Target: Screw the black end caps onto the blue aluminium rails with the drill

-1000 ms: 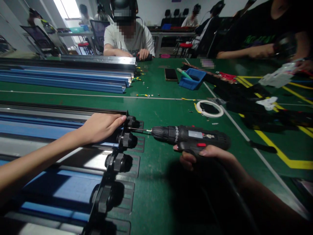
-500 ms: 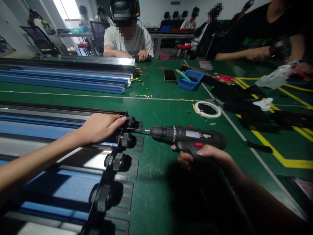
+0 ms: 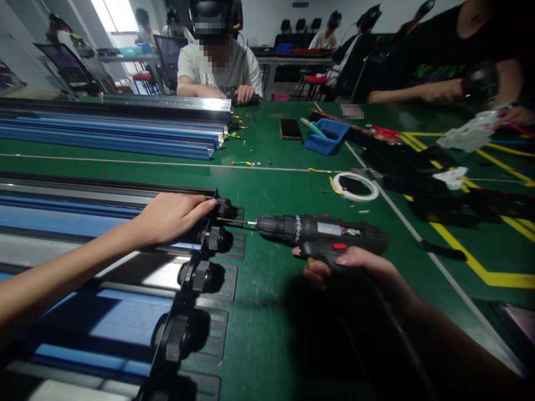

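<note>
My right hand [image 3: 346, 264] is wrapped round the handle of a black cordless drill [image 3: 321, 228], a finger near its trigger. The drill lies level, and its long thin bit [image 3: 236, 222] points left, reaching the end of a long metal profile [image 3: 104, 196]. My left hand [image 3: 173, 217] grips that profile near its end, with the thumb against the black end plate beside a cable gland [image 3: 224, 208]. Its other fingers are mostly hidden. More blue and silver profiles [image 3: 108, 314] lie alongside, their ends fitted with black cable glands [image 3: 178, 337] and flat slotted tabs [image 3: 215, 334].
Across the green table [image 3: 259, 189] lie another stack of profiles [image 3: 125, 133], a phone [image 3: 290, 129], a blue bin [image 3: 326, 138] and a white ring [image 3: 355, 186]. A co-worker [image 3: 219, 67] sits opposite; another person [image 3: 451, 72] is at the right.
</note>
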Available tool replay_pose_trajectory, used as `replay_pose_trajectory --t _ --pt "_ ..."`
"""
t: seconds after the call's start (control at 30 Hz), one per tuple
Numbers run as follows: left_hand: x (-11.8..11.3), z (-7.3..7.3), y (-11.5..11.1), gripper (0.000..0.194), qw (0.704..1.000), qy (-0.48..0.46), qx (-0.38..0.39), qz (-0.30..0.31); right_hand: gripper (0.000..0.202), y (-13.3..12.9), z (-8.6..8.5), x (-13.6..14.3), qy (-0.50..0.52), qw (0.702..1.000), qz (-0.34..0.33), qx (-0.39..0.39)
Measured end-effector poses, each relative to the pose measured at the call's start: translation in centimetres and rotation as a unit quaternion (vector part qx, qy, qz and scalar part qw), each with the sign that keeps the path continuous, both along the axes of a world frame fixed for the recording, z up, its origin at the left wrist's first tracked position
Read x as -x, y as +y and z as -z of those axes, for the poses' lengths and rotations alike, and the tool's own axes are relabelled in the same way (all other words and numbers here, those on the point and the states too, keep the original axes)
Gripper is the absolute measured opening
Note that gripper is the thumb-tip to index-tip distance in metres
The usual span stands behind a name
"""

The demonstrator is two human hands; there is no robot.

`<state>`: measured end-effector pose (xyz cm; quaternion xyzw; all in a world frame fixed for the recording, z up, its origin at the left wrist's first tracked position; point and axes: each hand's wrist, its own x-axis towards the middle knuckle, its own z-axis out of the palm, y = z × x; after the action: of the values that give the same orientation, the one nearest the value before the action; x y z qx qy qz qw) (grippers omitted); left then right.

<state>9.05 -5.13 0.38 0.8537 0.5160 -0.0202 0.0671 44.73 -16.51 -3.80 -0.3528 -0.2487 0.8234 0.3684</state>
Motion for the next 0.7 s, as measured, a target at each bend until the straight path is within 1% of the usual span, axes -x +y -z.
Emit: replay_pose_trajectory --t 0.4,0.7 --pt "-0.06 -0.14 0.04 0.067 1.000 -0.005 -0.001 0.007 0.049 -0.08 -0.29 0.23 -0.010 1.000 0.007 0.000" --pt "0.01 0.07 0.11 0.068 1.000 -0.004 -0.001 0.004 0.048 -0.04 -0.20 0.16 0.011 1.000 0.000 -0.005"
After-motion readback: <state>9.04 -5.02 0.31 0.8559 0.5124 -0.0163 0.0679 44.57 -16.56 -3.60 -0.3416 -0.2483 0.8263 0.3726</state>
